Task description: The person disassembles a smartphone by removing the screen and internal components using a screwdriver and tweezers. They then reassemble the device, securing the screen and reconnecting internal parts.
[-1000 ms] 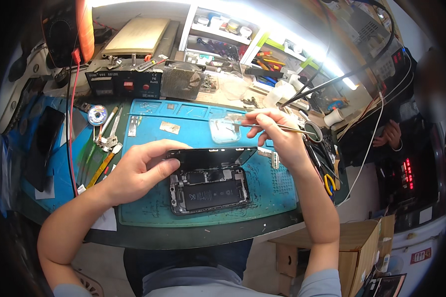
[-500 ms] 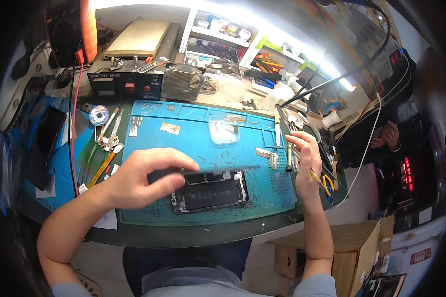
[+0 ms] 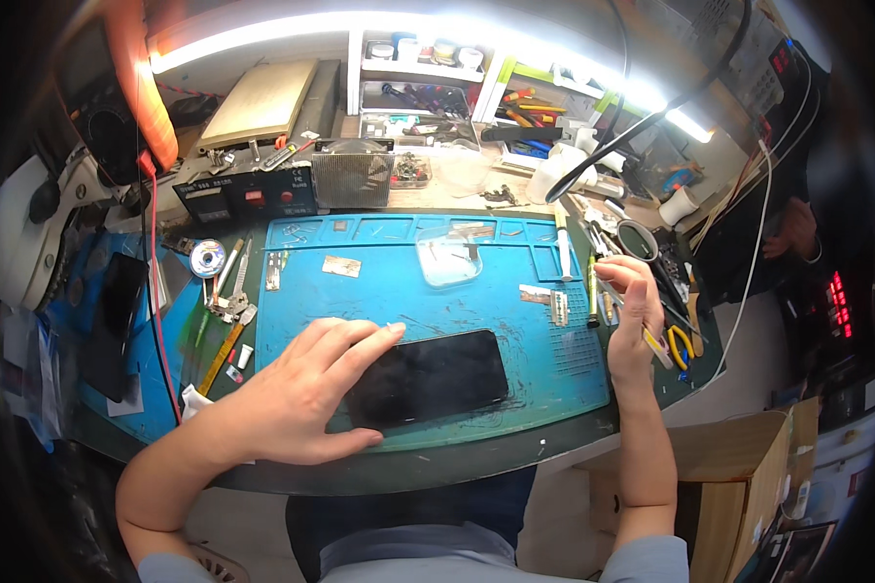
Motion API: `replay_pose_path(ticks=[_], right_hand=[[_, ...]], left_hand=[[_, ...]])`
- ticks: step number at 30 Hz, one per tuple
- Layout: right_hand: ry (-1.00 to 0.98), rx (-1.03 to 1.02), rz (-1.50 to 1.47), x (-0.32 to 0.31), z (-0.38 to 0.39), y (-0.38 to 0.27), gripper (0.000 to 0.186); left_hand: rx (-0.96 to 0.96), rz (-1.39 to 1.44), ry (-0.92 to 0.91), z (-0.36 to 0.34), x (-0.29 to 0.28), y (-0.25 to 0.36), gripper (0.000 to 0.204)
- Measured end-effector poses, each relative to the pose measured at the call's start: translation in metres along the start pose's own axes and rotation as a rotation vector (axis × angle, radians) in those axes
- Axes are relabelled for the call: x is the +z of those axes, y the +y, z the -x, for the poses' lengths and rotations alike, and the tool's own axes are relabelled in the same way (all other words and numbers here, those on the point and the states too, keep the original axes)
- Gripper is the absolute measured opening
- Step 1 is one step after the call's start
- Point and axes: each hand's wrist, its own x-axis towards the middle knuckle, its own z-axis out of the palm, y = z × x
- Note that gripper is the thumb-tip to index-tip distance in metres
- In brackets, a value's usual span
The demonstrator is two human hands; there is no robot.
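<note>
While the phone (image 3: 433,376) lies flat, its smooth, glossy black glass facing up, on the scuffed blue rubber mat (image 3: 379,301), the left hand (image 3: 306,394) arches over its left end, thumb and fingers spread wide; whether the fingertips touch it is hard to tell. Half curled beside the mat's right edge is the right hand (image 3: 637,325); whether it grips a slim tool cannot be told. Beyond the phone sits a clear plastic box (image 3: 447,276) with rounded corners.
</note>
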Motion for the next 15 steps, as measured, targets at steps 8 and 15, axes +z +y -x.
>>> replay_pose_path(ticks=[8, 15], right_hand=[[0.057, 0.013, -0.038, 0.004, -0.0018, -0.01, 0.058], [0.046, -0.007, -0.04, 0.0003, 0.0006, -0.0055, 0.052]], left_hand=[[-0.039, 0.002, 0.072, -0.0007, 0.0073, 0.0023, 0.108], [-0.081, 0.061, 0.032, -0.0012, -0.0007, 0.0049, 0.109]])
